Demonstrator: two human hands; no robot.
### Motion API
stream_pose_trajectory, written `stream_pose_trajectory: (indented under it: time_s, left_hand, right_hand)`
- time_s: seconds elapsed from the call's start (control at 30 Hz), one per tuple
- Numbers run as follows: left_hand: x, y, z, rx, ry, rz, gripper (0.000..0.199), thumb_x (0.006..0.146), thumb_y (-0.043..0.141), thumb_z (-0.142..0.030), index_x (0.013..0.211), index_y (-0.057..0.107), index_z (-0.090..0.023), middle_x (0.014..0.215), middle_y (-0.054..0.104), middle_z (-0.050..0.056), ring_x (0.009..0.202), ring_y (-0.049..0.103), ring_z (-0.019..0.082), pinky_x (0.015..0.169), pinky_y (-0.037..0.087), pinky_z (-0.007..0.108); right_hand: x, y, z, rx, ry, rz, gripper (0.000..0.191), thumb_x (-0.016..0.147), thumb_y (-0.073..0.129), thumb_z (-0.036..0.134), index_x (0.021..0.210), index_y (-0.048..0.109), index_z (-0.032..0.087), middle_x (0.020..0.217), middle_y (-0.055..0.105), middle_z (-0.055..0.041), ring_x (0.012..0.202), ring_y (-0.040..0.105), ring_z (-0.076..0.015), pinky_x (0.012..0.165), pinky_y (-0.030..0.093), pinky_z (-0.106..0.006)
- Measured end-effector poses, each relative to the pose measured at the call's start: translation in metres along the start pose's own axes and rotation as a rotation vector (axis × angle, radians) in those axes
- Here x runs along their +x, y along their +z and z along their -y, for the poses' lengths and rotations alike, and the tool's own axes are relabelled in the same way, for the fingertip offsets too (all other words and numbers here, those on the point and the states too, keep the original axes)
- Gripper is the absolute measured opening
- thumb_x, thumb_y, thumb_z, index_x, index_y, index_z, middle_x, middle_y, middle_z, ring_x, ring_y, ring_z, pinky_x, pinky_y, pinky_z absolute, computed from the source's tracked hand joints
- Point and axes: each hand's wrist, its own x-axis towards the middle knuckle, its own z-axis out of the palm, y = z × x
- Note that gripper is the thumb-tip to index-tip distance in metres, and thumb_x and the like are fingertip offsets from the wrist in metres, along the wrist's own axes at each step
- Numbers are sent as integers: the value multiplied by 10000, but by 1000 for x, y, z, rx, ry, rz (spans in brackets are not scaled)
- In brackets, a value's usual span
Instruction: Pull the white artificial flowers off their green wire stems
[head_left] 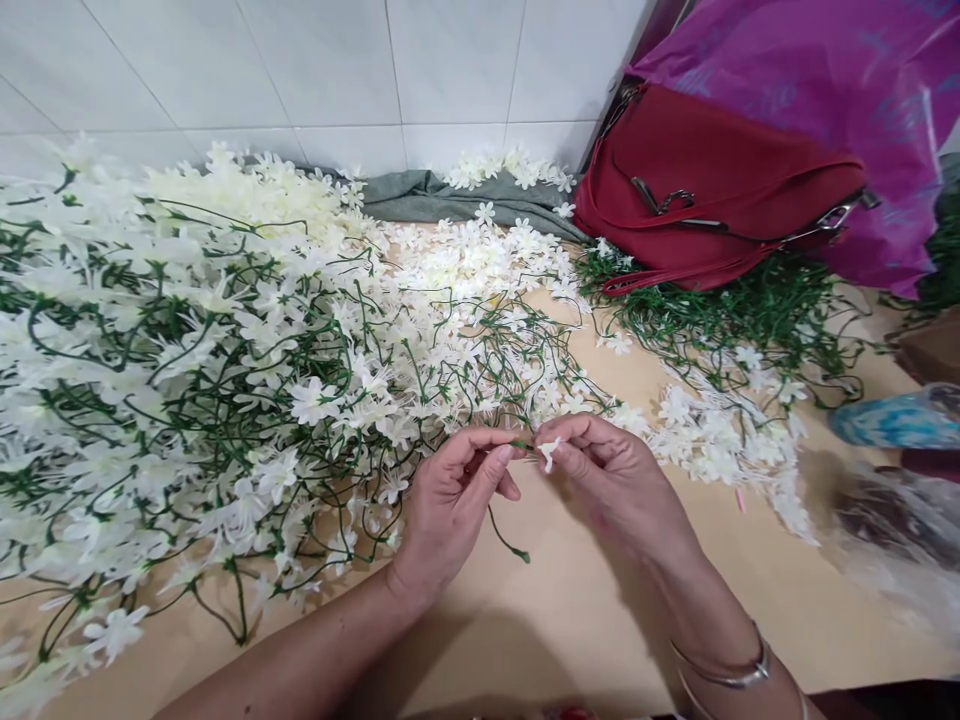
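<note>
My left hand (459,492) pinches a green plastic flower stem (510,540) between thumb and forefinger; its loose end hangs below the fingers. Close beside it, my right hand (619,480) holds a small white artificial flower (550,453) between thumb and fingertips, at the tip of the stem. Whether the flower is fully seated on the stem cannot be made out. A large heap of white artificial flowers on green stems (187,400) lies to the left of my hands. Loose white blossoms (480,255) are spread behind them.
A red handbag (720,180) rests on bundled green stems (712,315) at the back right, against a purple plastic bag (840,80). White flower pieces (720,430), a blue-and-white roll-like item (885,418) and clear plastic wrapping (900,540) lie at right. White tiles (450,60) back the table (525,630).
</note>
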Motion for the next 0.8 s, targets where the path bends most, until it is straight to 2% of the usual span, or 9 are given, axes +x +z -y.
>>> stream_pose_trajectory:
  time_s: [0.17,0.4,0.67,0.8]
  left_hand:
    - [0,-1,-2,44,2,-10,115,991,675,-281,1049,751,-217,808,753,2,655,703,102,648,556,218]
    - [-2,1,-3,101,13,-18,88,956,701,-246,1005,758,-199,762,711,0,635,709,114,594,562,220]
    - [-3,0,-2,163,74,18,96,976,685,-247,1016,757,-196,813,702,2,653,710,104,594,563,215]
    - [-2,-1,-1,226,76,29,100,990,675,-269,994,745,-198,775,698,-4,663,710,111,596,549,214]
  right_hand:
    - [0,1,0,83,100,21,263,743,912,449,803,778,231,723,712,-12,644,600,-154,665,483,-290]
    - [-1,2,-1,155,128,23,245,740,929,420,767,772,234,675,673,11,619,556,-121,647,434,-256]
    - [-1,-1,1,109,158,36,259,752,924,403,771,749,212,639,635,22,607,518,-106,618,400,-242]
    - [-1,-4,0,50,144,51,251,787,897,408,813,745,210,654,640,21,621,530,-114,624,408,-250]
